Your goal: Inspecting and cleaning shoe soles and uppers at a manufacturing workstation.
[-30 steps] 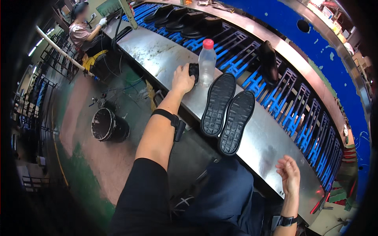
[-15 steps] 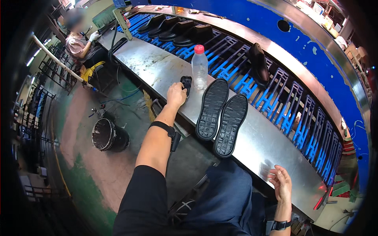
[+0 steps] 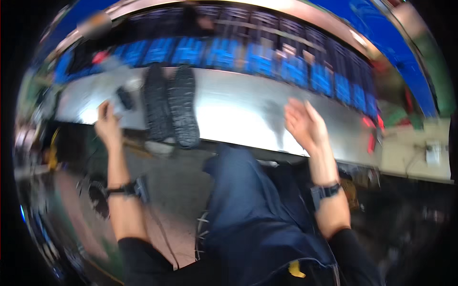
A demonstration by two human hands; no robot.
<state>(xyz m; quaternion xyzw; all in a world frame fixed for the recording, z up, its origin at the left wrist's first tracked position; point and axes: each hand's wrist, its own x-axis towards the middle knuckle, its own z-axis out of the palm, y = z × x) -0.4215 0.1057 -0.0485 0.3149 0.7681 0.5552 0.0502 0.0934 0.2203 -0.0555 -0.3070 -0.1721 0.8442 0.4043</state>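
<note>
My left hand [image 3: 109,125] is over the near edge of the metal table, fingers loosely curled with a small gap between them and nothing visible in them. Just beyond it, apart from the fingers, lies a small black object [image 3: 125,97], too blurred to name. Two black shoe soles [image 3: 156,105] lie side by side on the table, tread up, between my hands. My right hand [image 3: 305,125] hovers open over the table's right part, thumb apart from the fingers, holding nothing. A clear plastic bottle [image 3: 114,64] with a red cap, smeared by motion, is beyond the black object.
Along the table's [image 3: 229,105] far side runs a rack of blue-ended bars [image 3: 219,52], with dark shoes blurred at its far left. A red-handled tool [image 3: 372,136] lies at the table's right end. A dark bucket [image 3: 98,198] stands on the floor at left.
My view has swung to the right. My left hand has come away from the small black object, which stays on the table. My right hand has moved farther over the table.
</note>
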